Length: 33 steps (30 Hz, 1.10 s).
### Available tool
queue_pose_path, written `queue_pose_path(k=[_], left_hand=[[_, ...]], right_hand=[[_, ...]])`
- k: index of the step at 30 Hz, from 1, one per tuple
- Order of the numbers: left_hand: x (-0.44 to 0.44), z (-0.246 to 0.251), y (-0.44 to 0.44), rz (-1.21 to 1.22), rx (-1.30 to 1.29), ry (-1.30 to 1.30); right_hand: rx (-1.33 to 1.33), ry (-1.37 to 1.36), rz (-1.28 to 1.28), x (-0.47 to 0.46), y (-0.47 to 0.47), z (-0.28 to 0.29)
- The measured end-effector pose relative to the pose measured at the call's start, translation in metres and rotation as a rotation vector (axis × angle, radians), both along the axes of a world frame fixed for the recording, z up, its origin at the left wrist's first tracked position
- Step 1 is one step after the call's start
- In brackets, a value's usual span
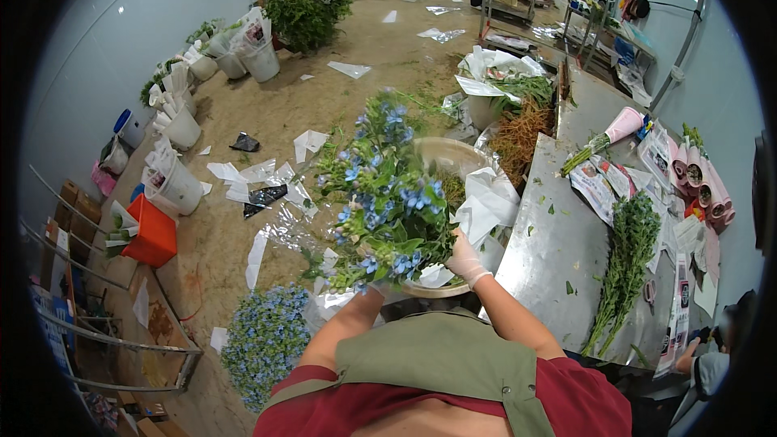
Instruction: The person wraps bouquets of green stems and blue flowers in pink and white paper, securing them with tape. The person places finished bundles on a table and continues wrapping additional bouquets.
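A large bunch of blue-flowered stems point(388, 206) stands upright in front of me, over a round tub point(452, 149) of plant scraps and paper. My right hand point(466, 261), in a thin pale glove, grips the right side of the bunch low down among the leaves. My left forearm reaches under the flowers, and the blooms and leaves hide my left hand, so its hold cannot be seen. A second mass of blue flowers point(267, 340) stands on the floor at my lower left. On the metal table point(546, 243) to my right lies a loose green bunch point(628, 261) beside scissors point(650, 292).
Pink paper-wrapped bunches point(698, 173) lie at the table's far side. White buckets point(176, 185) and an orange bin point(150, 232) line the left. Paper and film scraps point(264, 197) litter the floor. Another person point(713, 364) is at the lower right; a metal rack point(139, 340) stands lower left.
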<state>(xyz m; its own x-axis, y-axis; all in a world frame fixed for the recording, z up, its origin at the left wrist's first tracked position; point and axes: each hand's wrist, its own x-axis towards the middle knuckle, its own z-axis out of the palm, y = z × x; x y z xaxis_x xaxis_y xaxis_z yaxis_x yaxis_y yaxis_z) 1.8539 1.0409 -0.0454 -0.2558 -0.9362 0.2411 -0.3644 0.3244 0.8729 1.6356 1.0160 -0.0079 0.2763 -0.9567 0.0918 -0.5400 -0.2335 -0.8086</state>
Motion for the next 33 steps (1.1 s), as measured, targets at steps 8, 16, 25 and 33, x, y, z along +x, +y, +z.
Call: queue_pose_path(k=[8, 16, 25, 33], left_hand=[[-0.001, 0.002, 0.008, -0.019, 0.059, 0.04], [0.008, -0.002, 0.0, 0.004, 0.07, 0.092], [-0.055, 0.121, -0.028, -0.086, 0.269, 0.623], [-0.047, 0.154, -0.03, -0.3, 0.381, 0.55]], right_hand=[[-0.063, -0.062, 0.26, 0.001, 0.007, 0.004], [-0.161, -0.048, 0.313, -0.009, 0.008, 0.01], [-0.37, -0.456, 0.03, -0.019, -0.025, 0.085], [-0.188, -0.822, -0.287, -0.199, 0.014, 0.205]])
